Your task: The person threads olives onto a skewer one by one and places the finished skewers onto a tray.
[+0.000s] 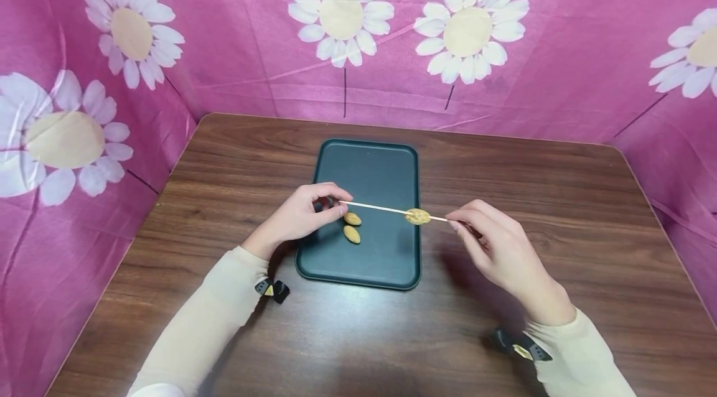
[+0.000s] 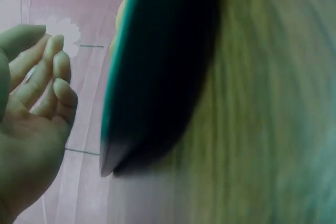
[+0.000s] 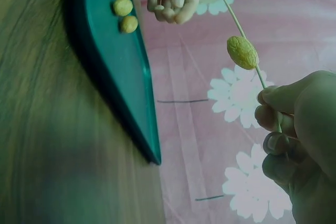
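Observation:
My right hand (image 1: 495,247) pinches a thin wooden skewer (image 3: 236,18) near one end, thumb against fingers. Threaded on the skewer is a wrinkled yellow oval piece (image 3: 242,52), closer to the right hand and over the tray's right rim in the head view. My left hand (image 1: 305,213) hovers over the tray's left side with fingers loosely bent; the skewer's far tip overlaps its thumb and forefinger in the head view, but stands apart from it in the right wrist view. Two similar yellow oval pieces (image 1: 351,234) lie on the dark green tray (image 1: 381,263) beside the left hand.
The tray lies on a brown wood-grain table (image 1: 235,154). A pink cloth (image 1: 224,30) printed with white flowers hangs behind the table and along both sides. Both wrists wear black bands under pale sleeves (image 1: 196,316).

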Demonstrator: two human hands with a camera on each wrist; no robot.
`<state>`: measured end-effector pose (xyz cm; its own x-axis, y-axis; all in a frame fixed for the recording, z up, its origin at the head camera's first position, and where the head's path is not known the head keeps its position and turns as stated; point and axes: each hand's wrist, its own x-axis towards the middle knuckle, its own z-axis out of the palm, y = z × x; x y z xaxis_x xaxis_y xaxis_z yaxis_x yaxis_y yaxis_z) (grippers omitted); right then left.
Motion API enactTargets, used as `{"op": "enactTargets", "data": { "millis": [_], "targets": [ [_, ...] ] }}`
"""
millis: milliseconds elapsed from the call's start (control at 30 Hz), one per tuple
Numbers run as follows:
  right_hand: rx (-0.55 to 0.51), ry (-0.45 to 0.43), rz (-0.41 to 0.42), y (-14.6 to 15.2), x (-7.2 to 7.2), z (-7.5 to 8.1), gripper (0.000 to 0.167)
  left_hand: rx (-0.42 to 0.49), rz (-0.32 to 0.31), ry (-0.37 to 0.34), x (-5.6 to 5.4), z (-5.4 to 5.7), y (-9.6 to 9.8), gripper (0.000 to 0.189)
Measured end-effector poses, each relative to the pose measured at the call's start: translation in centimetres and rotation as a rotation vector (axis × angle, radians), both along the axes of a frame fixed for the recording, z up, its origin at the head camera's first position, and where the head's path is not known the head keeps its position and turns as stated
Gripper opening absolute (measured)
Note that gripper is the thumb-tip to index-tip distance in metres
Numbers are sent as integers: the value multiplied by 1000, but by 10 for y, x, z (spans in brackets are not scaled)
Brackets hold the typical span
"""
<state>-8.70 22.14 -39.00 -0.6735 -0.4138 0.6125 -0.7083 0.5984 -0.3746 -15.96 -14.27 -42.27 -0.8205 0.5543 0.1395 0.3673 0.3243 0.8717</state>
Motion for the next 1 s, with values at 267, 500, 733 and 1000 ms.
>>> {"op": "enactTargets", "data": {
  "millis": [267,500,733,1000],
  "targets": [
    [8,-46,-37,13,4,-10,27,-216,1,-4,-5,-4,-4,21],
    [18,-80,-56,21,4,-16,30,-286,-44,2,-9,-7,-3,25],
    [23,-90,-55,25,3,-21,20,-333,-97,32,-12,-12,2,26],
    [50,-110,-61,25,0,-24,26,-343,-114,56,-14,-10,5,26]
  ]
}}
